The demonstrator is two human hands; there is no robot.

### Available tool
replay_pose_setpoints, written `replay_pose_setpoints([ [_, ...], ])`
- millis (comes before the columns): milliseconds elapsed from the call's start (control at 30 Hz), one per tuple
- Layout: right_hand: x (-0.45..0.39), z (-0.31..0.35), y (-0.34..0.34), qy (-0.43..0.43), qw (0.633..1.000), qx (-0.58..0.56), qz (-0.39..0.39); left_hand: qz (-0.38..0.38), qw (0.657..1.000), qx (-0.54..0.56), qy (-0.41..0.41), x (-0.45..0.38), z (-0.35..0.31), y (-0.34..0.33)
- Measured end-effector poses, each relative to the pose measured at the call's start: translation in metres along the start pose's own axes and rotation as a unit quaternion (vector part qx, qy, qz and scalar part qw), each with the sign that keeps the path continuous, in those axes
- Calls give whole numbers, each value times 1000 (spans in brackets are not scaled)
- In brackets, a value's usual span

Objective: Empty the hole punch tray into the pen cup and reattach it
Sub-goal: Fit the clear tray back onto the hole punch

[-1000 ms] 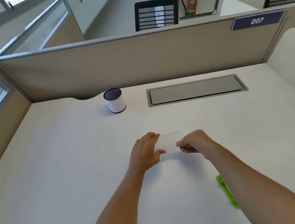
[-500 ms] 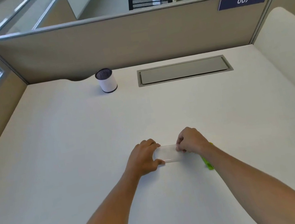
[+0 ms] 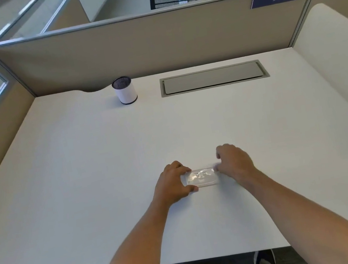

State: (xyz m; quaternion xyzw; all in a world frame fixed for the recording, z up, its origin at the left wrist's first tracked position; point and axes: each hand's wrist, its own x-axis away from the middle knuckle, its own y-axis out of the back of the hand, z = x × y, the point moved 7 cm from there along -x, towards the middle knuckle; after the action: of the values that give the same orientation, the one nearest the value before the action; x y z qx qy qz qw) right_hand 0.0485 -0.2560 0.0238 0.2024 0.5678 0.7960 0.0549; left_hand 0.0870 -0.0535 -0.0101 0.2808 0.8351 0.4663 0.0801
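Observation:
A clear plastic hole punch tray [image 3: 202, 178] lies flat on the white desk [image 3: 82, 170], near its front edge. My left hand [image 3: 172, 184] grips the tray's left end between thumb and fingers. My right hand [image 3: 234, 161] pinches the tray's right end; its fingertips are blurred. The pen cup [image 3: 125, 91], white with a dark mesh rim, stands upright at the back of the desk, far from both hands. The green hole punch body is out of sight.
A grey cable hatch [image 3: 213, 77] is set flush into the desk to the right of the cup. Beige partition walls [image 3: 142, 47] close off the back and left side. A white rounded panel [image 3: 338, 72] borders the right.
Both hands brought the clear tray toward me and down onto the desk. The green hole punch seen by my right forearm is no longer visible.

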Motion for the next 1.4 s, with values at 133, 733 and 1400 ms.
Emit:
replay_pose_setpoints([
  [133,13,-32,17,-83,992,48,-83,-2,1000,13,4,5,3,0],
  [733,36,-58,5,-147,987,34,-47,-31,992,116,42,10,19,-2],
  [1400,21,42,-14,297,949,107,-7,-43,993,108,21,9,18,-2],
])
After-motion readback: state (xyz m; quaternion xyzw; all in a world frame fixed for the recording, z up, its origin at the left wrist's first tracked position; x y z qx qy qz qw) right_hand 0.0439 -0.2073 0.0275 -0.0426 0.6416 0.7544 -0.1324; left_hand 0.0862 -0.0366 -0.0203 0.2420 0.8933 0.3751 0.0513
